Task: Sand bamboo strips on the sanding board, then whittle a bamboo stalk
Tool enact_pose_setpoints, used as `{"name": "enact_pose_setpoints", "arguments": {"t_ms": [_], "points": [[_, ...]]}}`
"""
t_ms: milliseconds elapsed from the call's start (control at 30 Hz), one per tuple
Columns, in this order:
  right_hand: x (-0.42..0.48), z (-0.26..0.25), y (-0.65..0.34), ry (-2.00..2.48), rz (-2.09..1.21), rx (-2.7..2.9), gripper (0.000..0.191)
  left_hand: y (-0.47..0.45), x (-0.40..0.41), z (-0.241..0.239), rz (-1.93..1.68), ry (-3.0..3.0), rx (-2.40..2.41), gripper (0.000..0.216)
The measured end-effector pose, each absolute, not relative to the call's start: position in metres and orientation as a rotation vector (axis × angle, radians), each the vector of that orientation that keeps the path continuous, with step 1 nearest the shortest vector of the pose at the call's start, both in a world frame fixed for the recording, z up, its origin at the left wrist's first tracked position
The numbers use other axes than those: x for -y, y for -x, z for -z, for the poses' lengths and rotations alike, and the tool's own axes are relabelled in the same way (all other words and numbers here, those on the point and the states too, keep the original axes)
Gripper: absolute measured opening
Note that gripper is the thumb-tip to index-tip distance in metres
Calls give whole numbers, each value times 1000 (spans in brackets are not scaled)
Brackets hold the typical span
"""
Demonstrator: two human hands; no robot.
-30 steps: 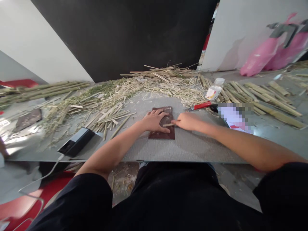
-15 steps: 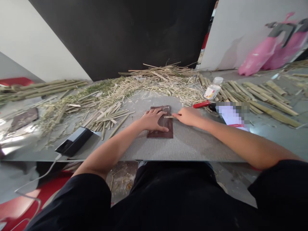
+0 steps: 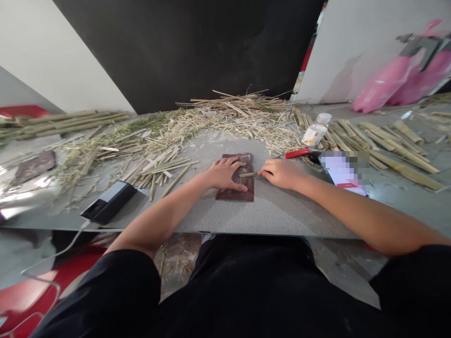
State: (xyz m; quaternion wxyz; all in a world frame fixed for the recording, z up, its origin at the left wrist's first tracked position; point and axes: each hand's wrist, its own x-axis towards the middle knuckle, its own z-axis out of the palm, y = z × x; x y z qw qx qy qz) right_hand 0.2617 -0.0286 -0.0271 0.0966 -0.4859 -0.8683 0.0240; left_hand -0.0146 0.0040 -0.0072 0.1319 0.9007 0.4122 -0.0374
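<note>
My left hand lies flat on a dark reddish-brown rectangular sheet, its fingers spread and its thumb apart. The sheet rests on the grey tabletop and looks like sandpaper. To its right, my right hand is closed around one end of a short bamboo strip. The strip's other end lies over the sheet, between the thumb and fingers of my left hand. Beyond the right hand is a tool with a red handle, partly hidden behind a phone.
Bamboo strips and shavings cover the back and left of the table. A black box with a cable sits front left. A small bottle, split bamboo pieces and pink spray bottles stand or lie right.
My right hand has drawn back slightly to the right with the bamboo strip and turned a little. My left hand stays on the sheet. The view has shifted slightly.
</note>
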Motion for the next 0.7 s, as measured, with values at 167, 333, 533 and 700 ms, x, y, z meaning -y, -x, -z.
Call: {"name": "enact_pose_setpoints", "arguments": {"t_ms": [167, 333, 533, 700], "points": [[27, 27, -263, 1393, -120, 2603, 37, 15, -5, 7, 119, -2609, -1186, 113], [30, 21, -260, 1432, -209, 2650, 31, 15, -5, 7, 107, -2617, -1180, 113], [33, 23, -255, 1473, -194, 2627, 26, 14, -4, 5, 103, -2634, -1168, 111], [33, 24, -252, 1466, -191, 2642, 26, 13, -4, 4, 133, -2635, -1166, 113]]}}
